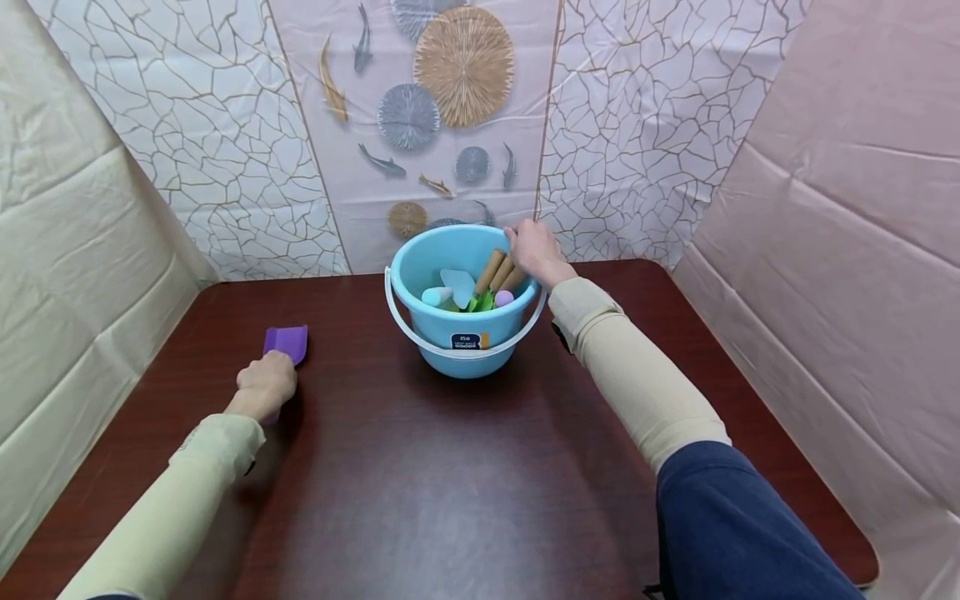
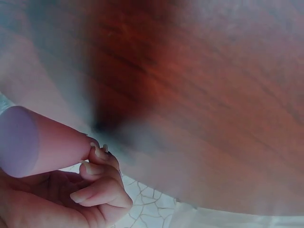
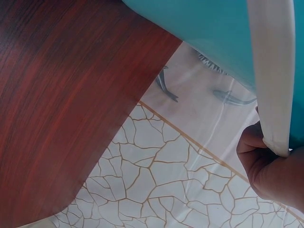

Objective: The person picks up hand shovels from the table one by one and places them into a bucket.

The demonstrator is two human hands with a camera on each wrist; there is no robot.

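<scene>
My left hand (image 1: pixel 266 382) grips a purple toy shovel (image 1: pixel 287 342) over the left part of the table, its blade pointing away from me. The shovel's tapered handle (image 2: pixel 52 142) shows its round end in the left wrist view, with fingers curled at the narrow part. At the back middle, my right hand (image 1: pixel 536 247) holds the right rim of a light blue bucket (image 1: pixel 468 329). Its white carrying handle (image 1: pixel 468 354) hangs down across the front. Inside the bucket lie a pale blue shovel blade (image 1: pixel 457 286), several wooden handles (image 1: pixel 491 271) with green parts, and a small purple rounded end (image 1: pixel 503 297).
The dark red-brown table (image 1: pixel 420 483) has rounded corners. Behind it hangs a patterned sheet (image 1: pixel 247 142) with fish and discs. Plain cloth walls, a left one (image 1: pixel 60 250) and a right one (image 1: pixel 825 208), flank the table.
</scene>
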